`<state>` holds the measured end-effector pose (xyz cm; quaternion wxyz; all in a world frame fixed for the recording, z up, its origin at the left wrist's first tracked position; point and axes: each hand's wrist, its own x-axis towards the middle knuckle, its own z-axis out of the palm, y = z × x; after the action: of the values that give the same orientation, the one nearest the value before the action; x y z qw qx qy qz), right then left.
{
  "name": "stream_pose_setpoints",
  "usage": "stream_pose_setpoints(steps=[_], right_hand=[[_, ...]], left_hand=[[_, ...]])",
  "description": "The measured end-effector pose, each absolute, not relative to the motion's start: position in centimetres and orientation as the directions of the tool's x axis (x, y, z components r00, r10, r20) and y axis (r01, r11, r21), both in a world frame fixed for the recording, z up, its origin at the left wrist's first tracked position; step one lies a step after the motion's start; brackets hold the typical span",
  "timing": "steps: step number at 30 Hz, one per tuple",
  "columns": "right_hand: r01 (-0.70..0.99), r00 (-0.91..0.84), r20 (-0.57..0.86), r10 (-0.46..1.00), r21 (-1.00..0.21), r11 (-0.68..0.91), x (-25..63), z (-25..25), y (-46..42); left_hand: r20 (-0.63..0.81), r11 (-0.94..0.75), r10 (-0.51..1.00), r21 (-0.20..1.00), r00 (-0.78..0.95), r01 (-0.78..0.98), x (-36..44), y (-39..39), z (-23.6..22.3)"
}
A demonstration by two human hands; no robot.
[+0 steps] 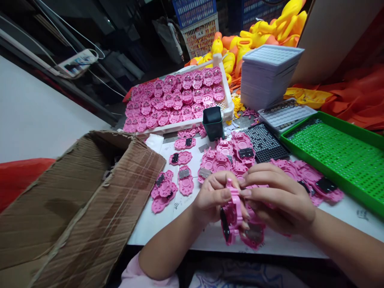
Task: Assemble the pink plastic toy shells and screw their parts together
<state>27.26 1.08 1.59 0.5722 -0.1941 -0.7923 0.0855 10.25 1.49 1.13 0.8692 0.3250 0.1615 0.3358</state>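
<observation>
My left hand [214, 196] grips a pink plastic casing [232, 218] on edge, with a black panel on its left side. The fingertips of my right hand [279, 196] are pinched together against the casing's upper edge; whatever they hold is too small or hidden to make out. Beneath and behind my hands, more pink casings [222, 162] lie in a loose pile, some with black or grey panels. Another cluster of casings [309, 176] is partly covered by my right hand. To the left, several casings [186, 180] are laid out on the white table surface [144, 228].
An open cardboard box [129, 176] stands left. At the back, a white crate [229, 102] holds rows of pink casings. A dark cup [213, 124], black grid tray [264, 142], stacked white trays [270, 76] and green tray [339, 160] stand beyond my hands. Yellow and orange parts [258, 34] are heaped behind.
</observation>
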Motion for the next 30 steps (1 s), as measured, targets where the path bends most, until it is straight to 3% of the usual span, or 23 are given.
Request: stream_pose_setpoints(steps=[10, 17, 24, 26, 30], right_hand=[[0.277, -0.219, 0.857, 0.466, -0.404, 0.872, 27.3, 1.4, 1.4], [0.253, -0.188, 0.862, 0.471, -0.421, 0.871, 27.4, 1.0, 1.5], [0.189, -0.055, 0.812, 0.581, -0.563, 0.804, 27.8, -0.3, 1.7], [0.175, -0.043, 0.802, 0.596, -0.581, 0.795, 27.8, -0.4, 1.8], [0.168, -0.064, 0.802, 0.594, -0.578, 0.798, 27.8, -0.2, 1.9]], left_hand=[[-0.072, 0.509, 0.715, 0.735, 0.695, -0.448, 9.9, 2.2, 0.3], [-0.101, 0.395, 0.858, 0.757, 0.504, -0.520, 9.9, 2.2, 2.0], [-0.389, 0.524, 0.851, 0.656, 0.352, -0.543, 9.4, 5.1, 2.9], [-0.380, 0.491, 0.871, 0.681, 0.311, -0.543, 9.3, 5.4, 2.9], [-0.231, 0.323, 0.944, 0.795, 0.236, -0.514, 9.3, 4.7, 2.9]])
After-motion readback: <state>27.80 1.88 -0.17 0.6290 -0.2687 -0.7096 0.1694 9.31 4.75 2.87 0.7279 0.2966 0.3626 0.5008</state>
